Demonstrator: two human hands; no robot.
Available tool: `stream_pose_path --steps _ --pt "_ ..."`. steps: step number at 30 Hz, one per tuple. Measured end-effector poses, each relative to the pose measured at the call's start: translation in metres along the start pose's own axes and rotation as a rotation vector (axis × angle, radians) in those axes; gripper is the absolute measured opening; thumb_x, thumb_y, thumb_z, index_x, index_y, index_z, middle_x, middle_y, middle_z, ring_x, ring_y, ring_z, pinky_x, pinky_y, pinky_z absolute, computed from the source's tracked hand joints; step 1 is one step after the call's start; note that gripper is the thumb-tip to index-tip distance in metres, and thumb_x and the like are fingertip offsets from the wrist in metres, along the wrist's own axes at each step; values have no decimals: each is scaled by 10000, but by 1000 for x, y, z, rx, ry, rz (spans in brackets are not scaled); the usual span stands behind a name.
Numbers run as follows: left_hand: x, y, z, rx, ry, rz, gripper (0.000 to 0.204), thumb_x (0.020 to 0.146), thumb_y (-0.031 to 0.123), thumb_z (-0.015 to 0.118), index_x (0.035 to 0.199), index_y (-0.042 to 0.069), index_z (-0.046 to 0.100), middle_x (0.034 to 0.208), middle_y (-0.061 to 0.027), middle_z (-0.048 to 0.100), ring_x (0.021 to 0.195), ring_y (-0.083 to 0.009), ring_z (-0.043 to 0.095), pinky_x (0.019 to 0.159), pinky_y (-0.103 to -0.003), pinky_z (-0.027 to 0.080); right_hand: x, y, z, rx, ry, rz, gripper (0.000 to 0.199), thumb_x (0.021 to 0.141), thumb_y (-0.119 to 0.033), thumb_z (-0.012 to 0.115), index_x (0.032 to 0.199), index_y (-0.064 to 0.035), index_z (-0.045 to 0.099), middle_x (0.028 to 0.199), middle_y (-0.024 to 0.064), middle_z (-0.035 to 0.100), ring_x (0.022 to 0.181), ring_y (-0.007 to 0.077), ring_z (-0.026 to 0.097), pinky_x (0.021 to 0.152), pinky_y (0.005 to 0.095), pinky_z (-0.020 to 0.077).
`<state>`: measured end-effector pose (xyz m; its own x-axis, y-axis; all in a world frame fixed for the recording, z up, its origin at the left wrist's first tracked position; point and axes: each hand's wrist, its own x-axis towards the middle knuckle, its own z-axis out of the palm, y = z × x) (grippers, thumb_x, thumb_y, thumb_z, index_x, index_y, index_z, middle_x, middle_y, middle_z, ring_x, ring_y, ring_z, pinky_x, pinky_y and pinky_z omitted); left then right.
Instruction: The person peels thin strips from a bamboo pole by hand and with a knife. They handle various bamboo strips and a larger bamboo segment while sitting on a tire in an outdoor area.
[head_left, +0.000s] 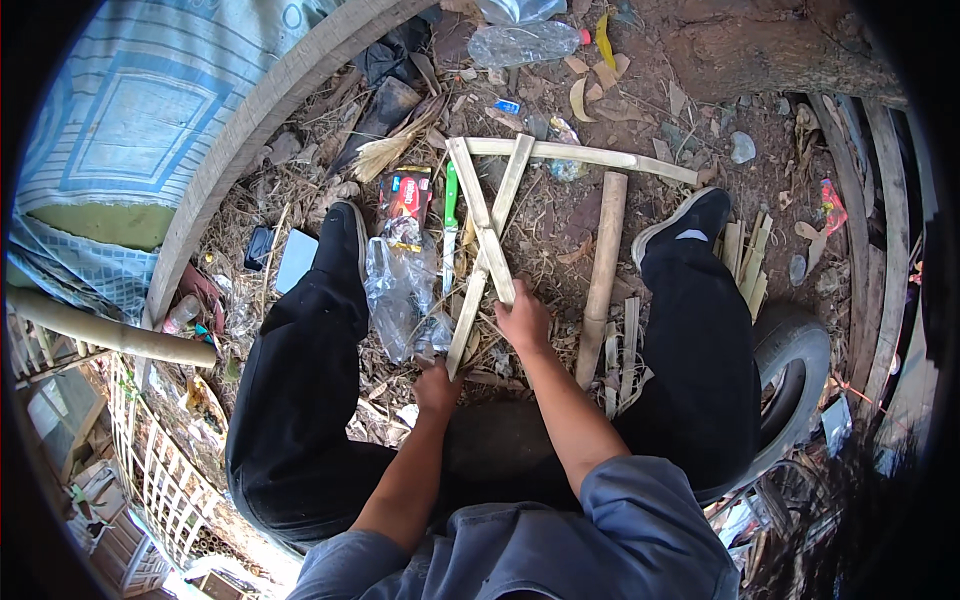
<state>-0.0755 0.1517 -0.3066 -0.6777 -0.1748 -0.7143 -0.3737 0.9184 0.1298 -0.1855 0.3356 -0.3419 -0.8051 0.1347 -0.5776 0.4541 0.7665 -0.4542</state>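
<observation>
Two pale bamboo strips cross in an X between my legs. My right hand (525, 318) is closed round the near end of one bamboo strip (480, 215), which slants up to the left. My left hand (437, 390) grips the near end of the other strip (510, 185), which leans up to the right and passes under the first. At their far ends, a third strip (590, 153) lies crosswise on the ground. A knife (450, 200) with a green handle rests just left of the crossing. Right of my right hand lies a round bamboo pole (605, 260).
Crumpled clear plastic (395, 300) and a red-black packet (405, 205) lie beside my left foot. Split bamboo pieces (748, 255) and a tyre (795, 370) are at my right leg. Plastic bottles (520, 44) lie at the far side; a blue patterned cloth (150, 120) is at far left.
</observation>
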Motion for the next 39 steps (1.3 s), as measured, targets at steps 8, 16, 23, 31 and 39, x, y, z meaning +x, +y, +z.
stream_pose_path --steps 8,16,23,31,39 --pt "1 -11 -1 102 -40 -31 399 795 383 728 1015 63 635 846 -184 714 794 -383 711 732 -495 569 -1 -2 3 -28 26 -65 455 867 -328 683 1190 -73 490 822 199 698 746 410 691 649 506 553" --pt "1 -10 1 101 -62 -36 442 772 413 737 1027 67 636 866 -182 720 793 -362 717 726 -489 569 4 5 4 -36 -6 -46 467 867 -342 696 1182 -64 491 824 199 700 751 409 693 656 497 560" --pt "-8 0 -27 64 -31 -24 659 732 497 769 1137 7 597 873 -197 720 809 -379 714 739 -494 562 -13 -4 -16 48 119 -10 625 838 -392 741 1313 -70 495 1176 198 623 1032 378 646 839 474 541" --pt "-53 28 -174 21 43 -13 530 800 439 725 1172 85 592 1029 -203 701 928 -359 704 748 -475 553 -50 10 -21 123 244 -131 600 807 -294 784 1265 -23 507 1216 228 582 1136 412 559 962 468 462" --pt "-202 -72 -273 160 693 113 554 779 268 753 1257 84 544 1405 -188 458 1361 -392 391 1155 -581 216 -61 39 -18 151 240 -135 560 809 -272 770 1245 -11 534 1147 229 581 1086 413 571 928 478 470"
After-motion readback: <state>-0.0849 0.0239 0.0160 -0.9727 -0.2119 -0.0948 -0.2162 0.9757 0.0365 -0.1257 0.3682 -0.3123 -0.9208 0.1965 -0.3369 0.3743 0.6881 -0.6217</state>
